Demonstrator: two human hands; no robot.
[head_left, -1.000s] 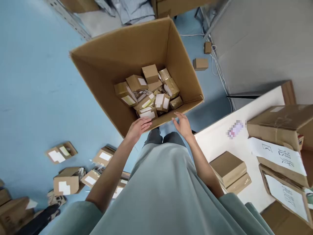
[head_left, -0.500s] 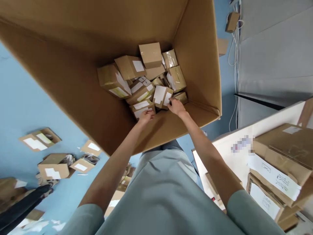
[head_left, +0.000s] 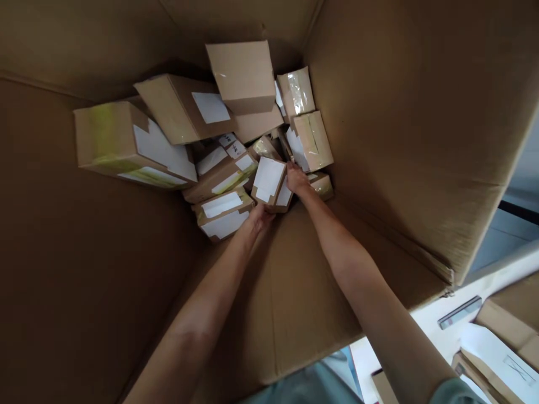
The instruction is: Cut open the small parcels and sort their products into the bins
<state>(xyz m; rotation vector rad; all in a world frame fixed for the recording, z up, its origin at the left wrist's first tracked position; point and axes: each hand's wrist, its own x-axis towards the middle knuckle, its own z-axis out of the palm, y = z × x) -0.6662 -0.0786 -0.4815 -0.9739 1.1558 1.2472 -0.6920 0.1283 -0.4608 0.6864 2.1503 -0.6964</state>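
A small cardboard box (head_left: 269,180) with white labels is tilted among other boxes, deep inside a large carton (head_left: 362,292). My left hand (head_left: 261,216) grips its near lower edge, the fingers partly hidden under it. On its right side my right hand (head_left: 297,178) is closed against the box, fingertips hidden behind it. Just left of my left hand lies a labelled box (head_left: 223,213). A taped box (head_left: 314,140) sits beyond my right hand, and another small box (head_left: 322,186) lies beside my right wrist.
High carton walls surround my arms. A plain box (head_left: 244,70), a labelled box (head_left: 181,109) and a box with yellow tape (head_left: 126,143) are piled at the back and left. Outside, lower right, a white table (head_left: 425,320) carries more boxes and a paper sheet (head_left: 501,365).
My view has moved down and closer into the carton. Both hands have reached deeper and now hold the small labelled box from its near edge and right side.
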